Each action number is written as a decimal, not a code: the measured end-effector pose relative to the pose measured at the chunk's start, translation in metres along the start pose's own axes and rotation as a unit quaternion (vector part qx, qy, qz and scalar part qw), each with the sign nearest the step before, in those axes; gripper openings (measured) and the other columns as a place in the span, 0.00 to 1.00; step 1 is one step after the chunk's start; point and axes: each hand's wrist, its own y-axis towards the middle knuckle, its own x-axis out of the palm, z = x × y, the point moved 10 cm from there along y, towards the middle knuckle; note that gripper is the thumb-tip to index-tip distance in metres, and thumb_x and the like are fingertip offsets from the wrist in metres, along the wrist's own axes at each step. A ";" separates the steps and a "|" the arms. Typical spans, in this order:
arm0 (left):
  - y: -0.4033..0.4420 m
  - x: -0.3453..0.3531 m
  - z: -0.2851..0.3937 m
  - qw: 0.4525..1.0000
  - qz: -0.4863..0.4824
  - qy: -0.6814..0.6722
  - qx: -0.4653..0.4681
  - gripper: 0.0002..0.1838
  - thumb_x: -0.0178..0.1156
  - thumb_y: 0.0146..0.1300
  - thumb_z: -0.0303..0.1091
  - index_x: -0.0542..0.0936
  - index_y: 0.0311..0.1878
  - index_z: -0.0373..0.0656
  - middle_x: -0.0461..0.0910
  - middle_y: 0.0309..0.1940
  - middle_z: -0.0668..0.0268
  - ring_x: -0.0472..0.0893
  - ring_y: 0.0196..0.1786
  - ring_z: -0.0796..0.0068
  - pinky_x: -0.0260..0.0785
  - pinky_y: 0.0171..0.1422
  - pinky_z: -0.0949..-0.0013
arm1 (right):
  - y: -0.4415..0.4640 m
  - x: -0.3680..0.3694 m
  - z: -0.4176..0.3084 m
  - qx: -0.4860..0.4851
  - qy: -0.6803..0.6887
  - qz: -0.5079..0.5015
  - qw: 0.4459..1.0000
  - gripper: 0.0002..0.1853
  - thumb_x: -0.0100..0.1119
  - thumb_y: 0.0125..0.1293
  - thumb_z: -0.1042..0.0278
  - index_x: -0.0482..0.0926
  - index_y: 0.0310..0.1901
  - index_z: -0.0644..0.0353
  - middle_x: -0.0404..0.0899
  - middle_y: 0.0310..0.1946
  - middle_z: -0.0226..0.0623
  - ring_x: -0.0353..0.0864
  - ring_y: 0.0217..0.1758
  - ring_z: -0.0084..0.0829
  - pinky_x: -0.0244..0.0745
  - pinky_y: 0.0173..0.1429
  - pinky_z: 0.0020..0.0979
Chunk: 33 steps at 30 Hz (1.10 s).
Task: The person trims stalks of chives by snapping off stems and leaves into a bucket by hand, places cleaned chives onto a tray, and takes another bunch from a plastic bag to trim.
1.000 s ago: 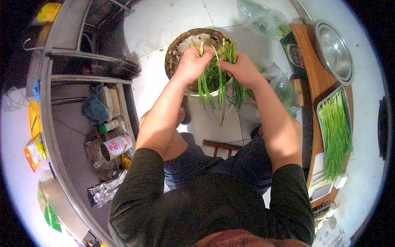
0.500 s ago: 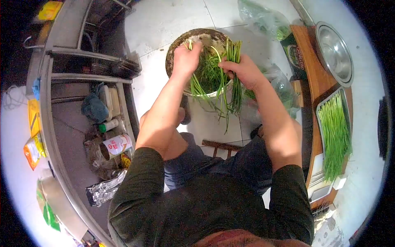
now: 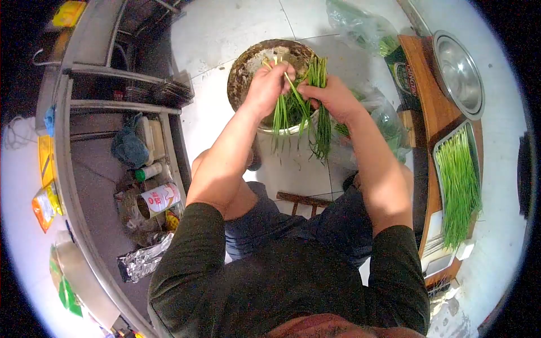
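Note:
In the head view my left hand [image 3: 267, 89] is closed on a few garlic chives [image 3: 282, 117], their pale ends poking up past the fingers. A thicker bunch of garlic chives [image 3: 322, 132] hangs from my right hand [image 3: 333, 98], pinched between thumb and fingers. One stem slants across between the two hands. Both hands are over a round, dirt-stained bucket [image 3: 239, 79] on the floor. Green trimmings lie inside it, partly hidden by my hands.
To the right, a wooden surface bears a tray of lined-up chives [image 3: 457, 180] and a steel bowl [image 3: 459, 73]. Plastic bags with greens [image 3: 360, 25] lie beyond the bucket. At left stands a metal shelf [image 3: 127, 107] with a can [image 3: 160, 200] and a blue cloth [image 3: 128, 141].
My left hand has shifted right, closer to my right hand, and its chives have moved with it. The long stem between the hands now slants instead of drooping. My right hand has barely moved.

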 end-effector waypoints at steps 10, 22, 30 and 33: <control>-0.002 0.009 0.006 0.997 -0.038 0.071 0.004 0.09 0.55 0.69 0.34 0.79 0.41 0.38 0.69 0.18 0.75 0.65 0.21 0.84 0.54 0.26 0.77 | -0.001 0.009 0.001 0.010 0.001 -0.038 0.999 0.10 0.67 0.59 0.63 0.80 0.37 0.59 0.80 0.28 0.30 0.71 0.25 0.19 0.65 0.29 0.23; -0.012 0.024 0.010 0.993 -0.091 0.071 0.002 0.05 0.60 0.64 0.31 0.80 0.35 0.41 0.76 0.22 0.72 0.64 0.19 0.88 0.53 0.22 0.79 | -0.002 0.014 0.002 0.017 0.026 -0.071 0.997 0.12 0.68 0.57 0.64 0.82 0.39 0.60 0.82 0.28 0.31 0.73 0.25 0.21 0.67 0.29 0.24; -0.008 0.015 0.014 0.995 -0.071 0.070 0.011 0.05 0.60 0.65 0.32 0.78 0.37 0.42 0.70 0.17 0.77 0.64 0.18 0.85 0.53 0.24 0.78 | -0.002 -0.003 -0.007 -0.015 0.026 0.036 0.999 0.09 0.67 0.57 0.63 0.82 0.36 0.59 0.80 0.29 0.27 0.70 0.25 0.19 0.64 0.31 0.24; -0.004 0.007 0.011 0.996 -0.047 0.070 0.020 0.04 0.60 0.63 0.31 0.78 0.36 0.42 0.69 0.17 0.76 0.64 0.18 0.86 0.54 0.23 0.78 | 0.002 -0.009 -0.006 -0.036 -0.003 0.049 0.998 0.09 0.65 0.60 0.64 0.81 0.37 0.59 0.82 0.30 0.27 0.70 0.25 0.18 0.64 0.31 0.23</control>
